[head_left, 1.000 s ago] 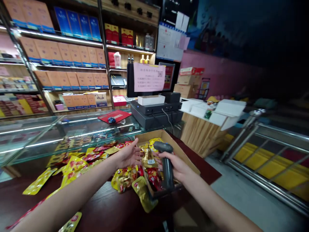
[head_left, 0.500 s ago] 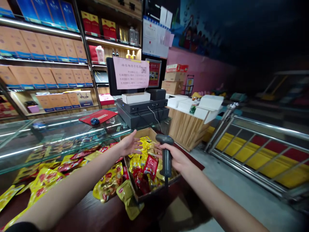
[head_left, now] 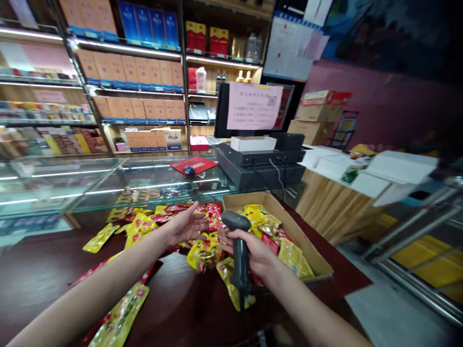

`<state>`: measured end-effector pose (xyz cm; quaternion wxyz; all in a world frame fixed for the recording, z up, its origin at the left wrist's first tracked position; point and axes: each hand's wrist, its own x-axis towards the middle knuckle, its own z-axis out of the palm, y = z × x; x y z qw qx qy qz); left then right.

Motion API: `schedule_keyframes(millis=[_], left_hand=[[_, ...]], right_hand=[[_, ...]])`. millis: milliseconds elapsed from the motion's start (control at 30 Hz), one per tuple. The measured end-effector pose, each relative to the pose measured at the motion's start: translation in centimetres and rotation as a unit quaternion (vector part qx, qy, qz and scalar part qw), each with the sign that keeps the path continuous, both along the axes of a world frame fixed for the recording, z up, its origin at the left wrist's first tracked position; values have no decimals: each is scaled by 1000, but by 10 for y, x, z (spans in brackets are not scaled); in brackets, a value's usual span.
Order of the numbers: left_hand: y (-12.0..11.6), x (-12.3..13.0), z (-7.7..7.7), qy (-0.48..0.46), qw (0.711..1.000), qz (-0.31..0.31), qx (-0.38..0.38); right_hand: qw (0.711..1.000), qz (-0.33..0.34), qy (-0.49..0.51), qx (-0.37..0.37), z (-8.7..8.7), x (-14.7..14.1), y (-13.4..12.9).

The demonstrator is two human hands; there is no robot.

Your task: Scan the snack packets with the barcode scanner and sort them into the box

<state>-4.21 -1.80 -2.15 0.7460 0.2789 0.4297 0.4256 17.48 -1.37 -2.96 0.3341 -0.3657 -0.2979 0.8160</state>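
My left hand (head_left: 187, 226) is open, fingers spread toward the right, over the pile of snack packets. It holds nothing. In my right hand (head_left: 259, 254) is a dark grey barcode scanner (head_left: 240, 258), its head up and its cord hanging down; the thumb lies across it and the fingers reach out behind. Beneath and behind the hands are yellow and red snack packets (head_left: 202, 253), heaped on the dark counter. A cardboard box (head_left: 311, 241) with more yellow packets (head_left: 291, 255) stands just right of the scanner. Part of the box is hidden by my right hand.
A glass display case (head_left: 162, 185) runs behind the packets, with a mouse (head_left: 188, 169) on a red mat. A cash drawer (head_left: 253, 168) and monitor (head_left: 221, 111) stand behind the box. More packets (head_left: 123, 313) lie at the front left. Metal railing (head_left: 415, 270) is at right.
The view has turned left. Both hands have shifted left relative to the box, from over it to the packets beside it. The scanner stays in my right hand; my left remains open.
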Motion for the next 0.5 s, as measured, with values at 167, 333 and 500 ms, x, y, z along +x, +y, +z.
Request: schedule_keyframes(millis=[167, 333, 500], left_hand=[[-60, -48, -15, -26, 997, 67, -6], [-119, -86, -28, -3, 992, 125, -32], [-167, -108, -29, 62, 981, 164, -81]], right_hand=[[996, 81, 12, -41, -20, -52, -33], [986, 143, -37, -75, -42, -97, -64], [978, 190, -45, -75, -62, -129, -89]])
